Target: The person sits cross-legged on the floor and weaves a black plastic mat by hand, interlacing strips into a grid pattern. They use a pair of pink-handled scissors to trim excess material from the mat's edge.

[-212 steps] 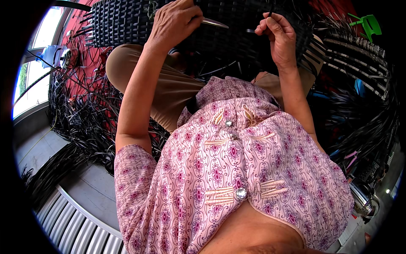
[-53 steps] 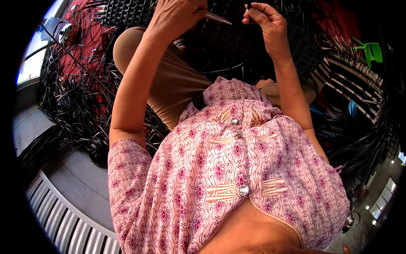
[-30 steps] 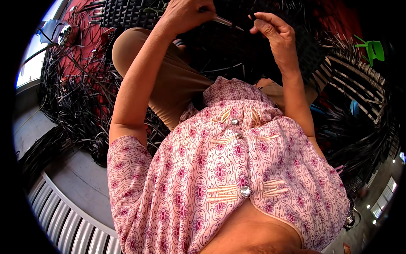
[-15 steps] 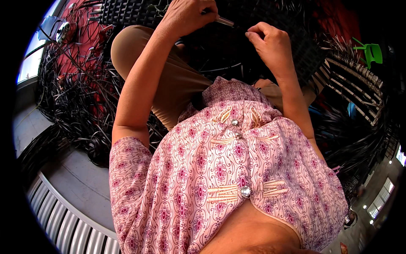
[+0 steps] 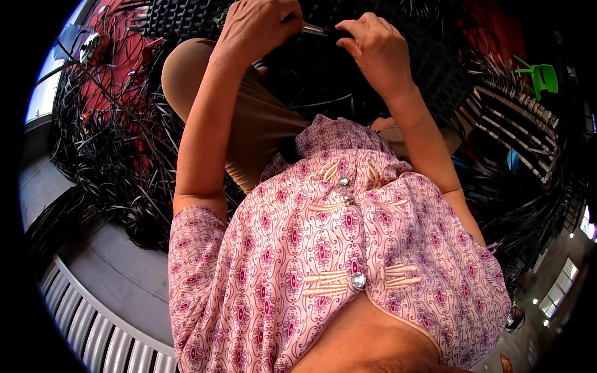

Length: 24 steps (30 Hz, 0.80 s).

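My left hand (image 5: 258,28), at the top of the view, is closed around a slim, pointed metal tool (image 5: 316,29). The tool's bright tip points right, toward my right hand (image 5: 376,53). That hand has its thumb and forefinger parted, and no object shows between them. Both hands are above a dark woven panel (image 5: 429,68) made of black strips, which spreads behind and below them. Part of the weave near my lap is lost in deep shadow.
Tangled black strips (image 5: 118,161) are heaped on the left over a red covering (image 5: 102,81). At right lie a slatted woven frame (image 5: 519,127) and more black strips (image 5: 516,211). A green plastic object (image 5: 544,78) is beyond them. A white slatted rack (image 5: 93,323) is lower left.
Both hands have shifted slightly left and up. My right thumb and forefinger, close together before, are now spread apart. The metal tool has moved left with my left hand.
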{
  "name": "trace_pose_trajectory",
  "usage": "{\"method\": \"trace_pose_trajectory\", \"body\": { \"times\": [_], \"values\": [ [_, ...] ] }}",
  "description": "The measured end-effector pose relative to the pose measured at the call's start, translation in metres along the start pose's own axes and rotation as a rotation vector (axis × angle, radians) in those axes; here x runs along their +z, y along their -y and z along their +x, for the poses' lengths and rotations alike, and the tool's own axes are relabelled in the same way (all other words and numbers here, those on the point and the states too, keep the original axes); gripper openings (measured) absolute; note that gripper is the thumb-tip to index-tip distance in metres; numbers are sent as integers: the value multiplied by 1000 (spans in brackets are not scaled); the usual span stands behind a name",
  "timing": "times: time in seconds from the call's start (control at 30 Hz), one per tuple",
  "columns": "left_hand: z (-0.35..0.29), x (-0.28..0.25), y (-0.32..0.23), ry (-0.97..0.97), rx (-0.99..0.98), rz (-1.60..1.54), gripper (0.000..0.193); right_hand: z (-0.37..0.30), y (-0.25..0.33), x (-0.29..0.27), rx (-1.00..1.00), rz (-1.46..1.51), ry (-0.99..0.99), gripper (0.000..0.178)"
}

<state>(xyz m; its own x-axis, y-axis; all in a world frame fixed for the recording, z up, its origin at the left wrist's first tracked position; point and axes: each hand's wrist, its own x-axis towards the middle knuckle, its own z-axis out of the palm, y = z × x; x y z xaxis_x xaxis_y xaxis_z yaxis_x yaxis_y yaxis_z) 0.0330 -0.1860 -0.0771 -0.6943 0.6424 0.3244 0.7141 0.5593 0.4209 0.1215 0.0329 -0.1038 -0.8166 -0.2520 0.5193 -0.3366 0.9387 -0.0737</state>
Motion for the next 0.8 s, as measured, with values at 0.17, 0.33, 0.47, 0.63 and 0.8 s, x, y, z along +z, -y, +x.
{"method": "trace_pose_trajectory", "body": {
  "times": [0.17, 0.33, 0.47, 0.63, 0.8],
  "values": [
    [-2, 0, -5, -33, 21, 22, 15, 2, -1, 12, -73, 39, -81, 20],
    [-5, -2, 1, -44, -12, 52, 14, -3, -6, 17, -70, 101, -107, 14],
    [-10, -14, 13, -60, -45, 85, 14, 15, -8, 10, 145, 555, -71, 15],
    [-13, -14, 26, -111, 19, 132, 14, 50, 14, -26, 262, 729, 103, 11],
    [-13, -14, 26, -128, 60, 132, 13, 79, 26, -36, 275, 853, 55, 15]
  ]
}}
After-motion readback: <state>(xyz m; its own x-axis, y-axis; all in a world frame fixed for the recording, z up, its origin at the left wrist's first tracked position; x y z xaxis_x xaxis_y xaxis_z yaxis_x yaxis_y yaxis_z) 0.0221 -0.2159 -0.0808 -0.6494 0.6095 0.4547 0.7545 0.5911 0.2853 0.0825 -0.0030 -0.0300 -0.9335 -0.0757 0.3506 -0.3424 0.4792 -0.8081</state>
